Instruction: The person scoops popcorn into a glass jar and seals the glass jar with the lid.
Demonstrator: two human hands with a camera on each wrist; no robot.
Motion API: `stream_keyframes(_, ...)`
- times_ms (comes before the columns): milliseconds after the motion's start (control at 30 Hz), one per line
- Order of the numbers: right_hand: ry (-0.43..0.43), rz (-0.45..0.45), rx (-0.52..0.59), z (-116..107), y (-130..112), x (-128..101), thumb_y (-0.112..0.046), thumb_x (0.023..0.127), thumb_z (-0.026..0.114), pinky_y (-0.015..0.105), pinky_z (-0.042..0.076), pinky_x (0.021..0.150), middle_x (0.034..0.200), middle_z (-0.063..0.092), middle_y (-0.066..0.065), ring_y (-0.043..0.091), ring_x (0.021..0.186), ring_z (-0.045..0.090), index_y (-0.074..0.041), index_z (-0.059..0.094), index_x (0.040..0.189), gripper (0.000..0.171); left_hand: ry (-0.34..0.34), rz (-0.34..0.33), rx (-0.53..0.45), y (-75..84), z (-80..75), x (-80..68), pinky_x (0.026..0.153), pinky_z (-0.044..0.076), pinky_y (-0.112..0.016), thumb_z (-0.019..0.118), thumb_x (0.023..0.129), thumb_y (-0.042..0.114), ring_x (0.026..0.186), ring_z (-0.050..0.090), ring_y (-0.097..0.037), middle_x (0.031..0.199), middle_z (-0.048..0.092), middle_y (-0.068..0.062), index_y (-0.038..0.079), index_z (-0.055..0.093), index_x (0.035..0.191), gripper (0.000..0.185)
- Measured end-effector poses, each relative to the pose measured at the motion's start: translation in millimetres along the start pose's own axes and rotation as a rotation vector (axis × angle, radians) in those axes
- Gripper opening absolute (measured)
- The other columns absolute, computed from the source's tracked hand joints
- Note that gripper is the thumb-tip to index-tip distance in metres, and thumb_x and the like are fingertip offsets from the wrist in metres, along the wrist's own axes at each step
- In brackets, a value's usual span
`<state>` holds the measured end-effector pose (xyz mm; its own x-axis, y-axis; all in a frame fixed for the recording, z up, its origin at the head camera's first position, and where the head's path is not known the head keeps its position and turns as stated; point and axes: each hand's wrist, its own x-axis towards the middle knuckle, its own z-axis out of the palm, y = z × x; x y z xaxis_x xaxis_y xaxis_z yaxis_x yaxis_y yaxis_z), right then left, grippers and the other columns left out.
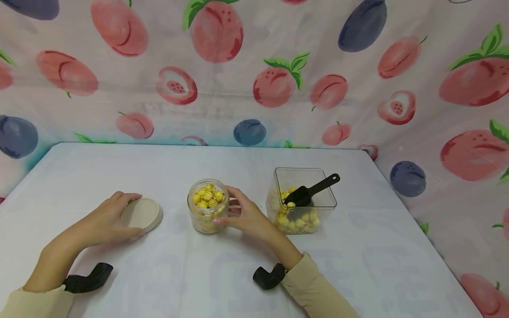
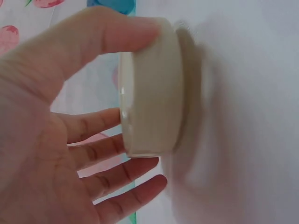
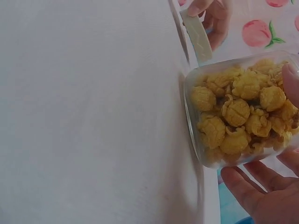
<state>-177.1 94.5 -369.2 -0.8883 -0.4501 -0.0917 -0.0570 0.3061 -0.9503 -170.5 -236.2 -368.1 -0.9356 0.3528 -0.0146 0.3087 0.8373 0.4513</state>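
Observation:
My left hand (image 1: 115, 221) holds a round cream-coloured lid (image 1: 142, 214) by its edge at the left of the table. In the left wrist view the thumb presses one side of the lid (image 2: 154, 88) and the fingers reach its other side. My right hand (image 1: 248, 214) grips a clear round jar (image 1: 207, 221) from its right side, thumb in front and fingers behind. The jar stands upright without a cover, filled with yellow popcorn (image 1: 208, 196) up to near its rim. The right wrist view shows the popcorn (image 3: 236, 112) through the jar's wall.
Right of the jar, a clear square tub (image 1: 327, 216) holds more popcorn, with a black scoop (image 1: 314, 190) leaning in it, handle over the rim. A white cloth (image 1: 191, 282) covers the table. Fruit-printed curtains (image 1: 222, 106) hang behind and on the right.

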Motion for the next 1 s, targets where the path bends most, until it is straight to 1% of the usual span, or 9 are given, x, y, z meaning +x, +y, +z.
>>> stream_keyframes(167, 0.001, 0.003, 0.003, 0, 1, 0, -0.021, 0.080, 0.075, 0.035, 0.045, 0.102, 0.140, 0.040, 0.005, 0.024, 0.122, 0.045, -0.022, 0.029, 0.145, 0.079, 0.029, -0.011, -0.034, 7.0, -1.8, 1.0, 0.079, 0.047, -0.051, 0.079, 0.070, 0.037, 0.098, 0.050, -0.036, 0.115, 0.046, -0.023, -0.004, 0.041, 0.131, 0.084)
stream_keyframes(300, 0.001, 0.002, -0.004, 0, 2, 1, -0.021, 0.080, 0.075, 0.035, 0.044, 0.102, 0.140, 0.040, 0.005, 0.024, 0.123, 0.046, -0.021, 0.029, 0.145, 0.080, 0.067, 0.005, -0.061, 15.3, -3.7, 1.0, 0.079, 0.047, -0.051, 0.079, 0.071, 0.037, 0.098, 0.050, -0.034, 0.115, 0.045, -0.020, -0.001, 0.041, 0.133, 0.082)
stream_keyframes(400, 0.003, -0.004, -0.010, 0, 2, 1, -0.021, 0.079, 0.075, 0.035, 0.045, 0.102, 0.139, 0.041, 0.005, 0.024, 0.122, 0.046, -0.020, 0.029, 0.144, 0.079, 0.125, 0.036, -0.080, 23.0, -3.5, 1.3, 0.077, 0.047, -0.043, 0.080, 0.070, 0.035, 0.095, 0.051, -0.031, 0.113, 0.046, -0.017, 0.000, 0.043, 0.132, 0.080)
stream_keyframes(533, -0.001, -0.011, -0.010, 0, 2, 2, -0.020, 0.080, 0.074, 0.035, 0.044, 0.102, 0.138, 0.041, 0.005, 0.023, 0.122, 0.046, -0.020, 0.029, 0.144, 0.079, 0.216, 0.077, -0.110, 34.7, -4.3, 1.4, 0.072, 0.045, -0.027, 0.082, 0.068, 0.029, 0.093, 0.050, -0.026, 0.110, 0.047, -0.014, 0.002, 0.045, 0.131, 0.078)
stream_keyframes(600, -0.002, -0.011, -0.009, 0, 1, 2, -0.020, 0.080, 0.074, 0.034, 0.044, 0.102, 0.137, 0.042, 0.006, 0.023, 0.121, 0.047, -0.019, 0.029, 0.144, 0.079, 0.237, 0.080, -0.136, 41.2, -6.1, 1.5, 0.072, 0.043, -0.021, 0.082, 0.069, 0.027, 0.094, 0.050, -0.025, 0.112, 0.046, -0.013, 0.003, 0.044, 0.132, 0.078)
stream_keyframes(733, 0.003, -0.001, -0.013, 1, 1, 2, -0.020, 0.079, 0.075, 0.033, 0.045, 0.102, 0.137, 0.042, 0.005, 0.022, 0.121, 0.047, -0.020, 0.029, 0.144, 0.080, 0.266, 0.078, -0.190, 53.8, -8.9, 3.9, 0.074, 0.039, -0.018, 0.081, 0.070, 0.027, 0.100, 0.048, -0.027, 0.115, 0.044, -0.014, 0.006, 0.043, 0.134, 0.077)
stream_keyframes(867, 0.007, 0.002, -0.018, 0, 1, 1, -0.020, 0.079, 0.075, 0.033, 0.045, 0.101, 0.137, 0.042, 0.005, 0.022, 0.121, 0.047, -0.021, 0.029, 0.144, 0.079, 0.302, 0.081, -0.233, 66.6, -10.8, 9.0, 0.078, 0.036, -0.022, 0.080, 0.072, 0.025, 0.104, 0.046, -0.029, 0.118, 0.042, -0.015, 0.007, 0.043, 0.135, 0.076)
stream_keyframes(1000, 0.005, -0.002, -0.014, -1, 1, 1, -0.020, 0.079, 0.075, 0.035, 0.044, 0.102, 0.137, 0.042, 0.005, 0.023, 0.122, 0.046, -0.021, 0.030, 0.144, 0.079, 0.307, 0.087, -0.279, 80.6, -12.0, 15.1, 0.084, 0.038, -0.034, 0.080, 0.073, 0.025, 0.106, 0.044, -0.030, 0.119, 0.041, -0.017, 0.005, 0.043, 0.135, 0.075)
